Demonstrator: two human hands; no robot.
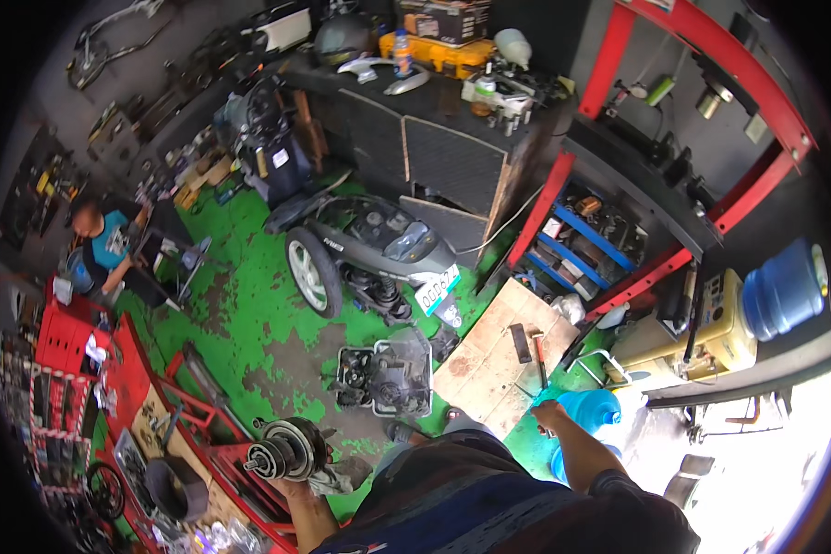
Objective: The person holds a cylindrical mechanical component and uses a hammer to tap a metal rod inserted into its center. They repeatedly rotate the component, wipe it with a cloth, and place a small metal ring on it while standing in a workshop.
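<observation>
Sitting at the black workbench's (452, 138) back edge, an orange case (434, 51) carries a dark cardboard box (445, 18). Low left, the left hand (291, 482) is clamped under a round metal clutch assembly (286, 450); the right hand (547, 412) closes over a blue water jug (593, 411) beside the plywood board (503, 355).

The left hand (291, 482) is mostly hidden, its forearm rising bare from the lower edge and bent forward. The right arm stretches forward, its right hand (547, 413) curled closed, knuckles up.
</observation>
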